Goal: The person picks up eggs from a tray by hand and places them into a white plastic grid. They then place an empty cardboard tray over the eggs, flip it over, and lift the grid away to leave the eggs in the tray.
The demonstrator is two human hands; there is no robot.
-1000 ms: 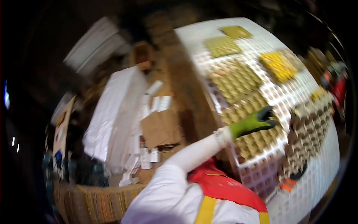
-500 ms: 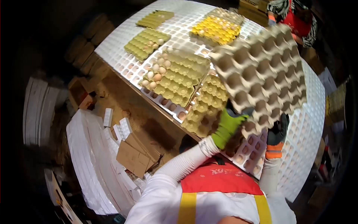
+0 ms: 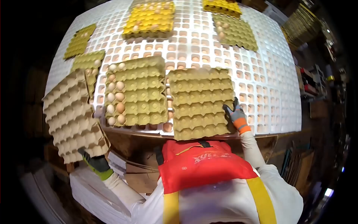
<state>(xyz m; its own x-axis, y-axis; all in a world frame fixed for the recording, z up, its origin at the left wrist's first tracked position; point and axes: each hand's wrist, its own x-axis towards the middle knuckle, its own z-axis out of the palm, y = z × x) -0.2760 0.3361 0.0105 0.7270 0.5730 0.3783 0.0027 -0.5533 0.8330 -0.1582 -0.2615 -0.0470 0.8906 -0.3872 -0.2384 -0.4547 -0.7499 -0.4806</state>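
My left hand [image 3: 97,164], in a green and black glove, grips the lower edge of a brownish cardboard egg tray [image 3: 72,115]. That tray is tilted and hangs off the table's left front side. At the right edge of an olive egg tray [image 3: 201,102] is my right hand [image 3: 235,114], in a grey glove with an orange cuff, its fingers closed on the rim. No eggs show in this olive tray. Between the two hands lies another olive egg tray [image 3: 143,93], with white and brown eggs [image 3: 119,97] along its left side.
White gridded trays [image 3: 257,95] holding eggs cover the table. Farther back sit yellow egg trays [image 3: 149,18] and an olive tray with a few eggs [image 3: 238,31]. More olive trays [image 3: 80,41] lie at the left. White wrapped stacks [image 3: 87,190] stand on the floor below.
The brownish tray has gone from in front of both hands to the far left, now in my left hand alone. My right hand has moved onto the olive tray. The view has turned.
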